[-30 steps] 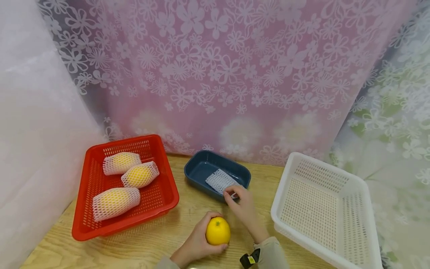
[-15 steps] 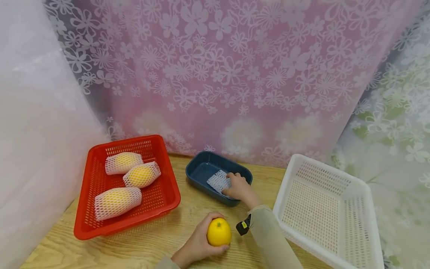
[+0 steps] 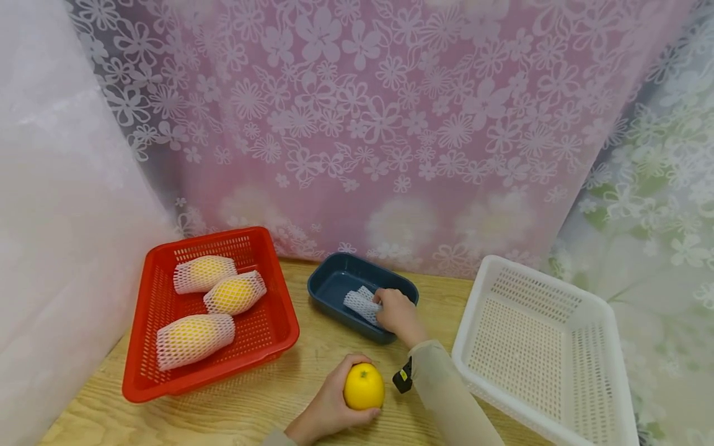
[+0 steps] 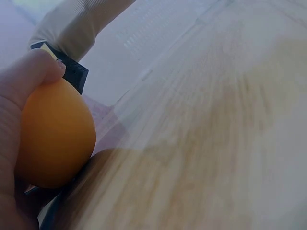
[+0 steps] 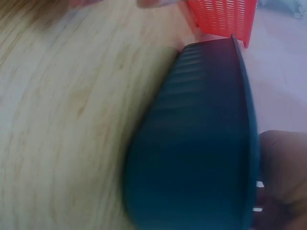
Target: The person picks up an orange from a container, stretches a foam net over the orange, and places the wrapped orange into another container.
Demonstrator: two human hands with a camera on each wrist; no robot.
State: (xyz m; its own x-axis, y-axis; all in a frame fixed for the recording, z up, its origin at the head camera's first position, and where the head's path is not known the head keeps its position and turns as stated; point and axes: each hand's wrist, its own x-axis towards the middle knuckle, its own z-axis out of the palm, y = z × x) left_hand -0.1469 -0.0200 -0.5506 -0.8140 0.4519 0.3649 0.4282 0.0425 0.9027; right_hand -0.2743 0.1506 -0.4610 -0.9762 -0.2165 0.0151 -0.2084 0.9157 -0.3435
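In the head view my left hand (image 3: 329,406) grips a round yellow citrus fruit (image 3: 365,389) just above the wooden table, thumb and fingers curled round its sides. The same fruit (image 4: 57,134) fills the left part of the left wrist view and looks more orange there. My right hand (image 3: 398,316) reaches into a dark blue dish (image 3: 329,282) and pinches a white foam net sleeve (image 3: 359,305), which looks bunched or folded near the fingers. From the right wrist view, the dish wall (image 5: 192,143) hides most of that hand's fingers.
A red basket (image 3: 282,297) at left holds 3 yellow fruits in foam nets (image 3: 195,337). To the right stands a white basket (image 3: 513,353), close beside my right forearm. A pink flowered curtain (image 3: 346,155) hangs behind the table.
My right hand moved from the dish's near edge farther into it, and its fingers closed on the foam net, which shifted and bunched. My left hand with the fruit stayed almost still.
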